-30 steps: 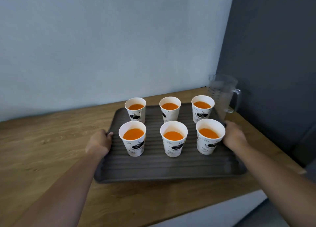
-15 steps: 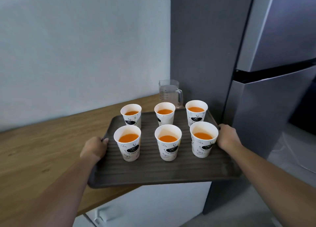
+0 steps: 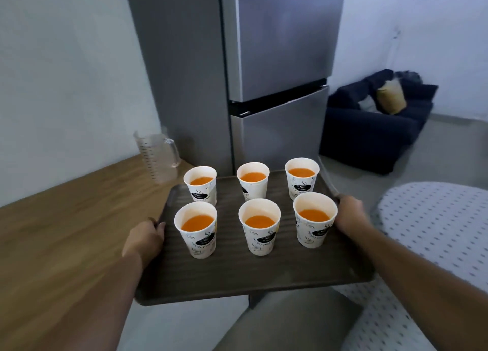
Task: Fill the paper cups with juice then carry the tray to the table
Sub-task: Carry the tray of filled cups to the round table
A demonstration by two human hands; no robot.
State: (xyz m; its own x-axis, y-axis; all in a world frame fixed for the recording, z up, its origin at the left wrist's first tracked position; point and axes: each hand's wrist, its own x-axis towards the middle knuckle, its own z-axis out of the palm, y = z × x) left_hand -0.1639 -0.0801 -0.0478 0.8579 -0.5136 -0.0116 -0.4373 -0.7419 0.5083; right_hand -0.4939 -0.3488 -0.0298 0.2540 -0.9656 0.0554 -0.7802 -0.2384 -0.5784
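Note:
A dark brown ribbed tray (image 3: pixel 232 274) hangs in the air, held level past the counter's edge. On it stand several white paper cups (image 3: pixel 260 227) in two rows, each holding orange juice. My left hand (image 3: pixel 144 238) grips the tray's left rim. My right hand (image 3: pixel 348 214) grips its right rim beside the front right cup (image 3: pixel 314 220). The clear measuring jug (image 3: pixel 158 156) stands empty on the wooden counter (image 3: pixel 66 218), behind and to the left of the tray.
A tall grey fridge (image 3: pixel 266 73) stands straight ahead, next to the counter's end. A dark blue sofa (image 3: pixel 375 123) with a yellow cushion sits at the back right. A white dotted cloth surface (image 3: pixel 433 231) lies low on the right. Grey floor shows below.
The tray has come off the counter and swung to the right with both hands on it. My view has turned right too, so the fridge, sofa and dotted surface have appeared.

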